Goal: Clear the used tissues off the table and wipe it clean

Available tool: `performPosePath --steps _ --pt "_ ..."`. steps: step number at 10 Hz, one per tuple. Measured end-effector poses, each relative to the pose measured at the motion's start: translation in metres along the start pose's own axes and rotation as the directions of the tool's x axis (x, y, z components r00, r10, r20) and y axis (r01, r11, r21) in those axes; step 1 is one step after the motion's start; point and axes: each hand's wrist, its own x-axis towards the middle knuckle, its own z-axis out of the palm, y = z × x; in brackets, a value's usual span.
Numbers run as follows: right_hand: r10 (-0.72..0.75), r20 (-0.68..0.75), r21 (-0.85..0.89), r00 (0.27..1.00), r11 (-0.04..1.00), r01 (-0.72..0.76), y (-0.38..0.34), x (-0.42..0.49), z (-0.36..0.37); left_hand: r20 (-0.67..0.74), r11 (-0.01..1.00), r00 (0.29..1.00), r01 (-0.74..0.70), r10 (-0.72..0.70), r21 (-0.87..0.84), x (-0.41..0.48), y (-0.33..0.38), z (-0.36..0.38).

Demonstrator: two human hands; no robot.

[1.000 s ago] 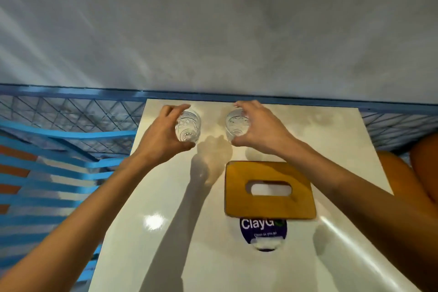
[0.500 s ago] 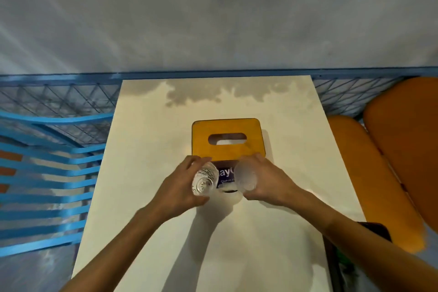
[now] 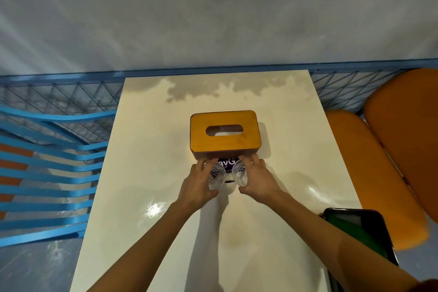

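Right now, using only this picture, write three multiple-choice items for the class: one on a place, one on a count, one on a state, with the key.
1. Where does the yellow-brown wooden tissue box stand?
A) on the far half of the glossy white table
B) on the blue chair
C) between the person's elbows

2. How many clear patterned glasses are being held?
A) one
B) two
C) four

3. What is the left hand doing?
A) lying flat on the table
B) pinching a tissue
C) gripping a glass

Key:
1 A, the box sits past the table's middle, nearer the wall.
2 B, one glass is in the left hand and one in the right hand.
3 C, its fingers curl round the glass.
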Motion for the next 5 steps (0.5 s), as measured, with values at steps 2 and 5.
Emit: performPosePath --steps 2,5 --pt "0.001 -0.012 -0.037 1.000 0.999 -0.001 0.004 -0.006 0.007 -0.018 1.000 1.000 0.002 -0.001 0.017 -0.008 0.003 0.005" --pt "-0.036 -0.160 0.098 0.987 0.994 0.052 0.002 -0.043 -0.012 -0.189 0.985 0.968 -0.173 0.165 -0.028 -0.037 0.002 -0.015"
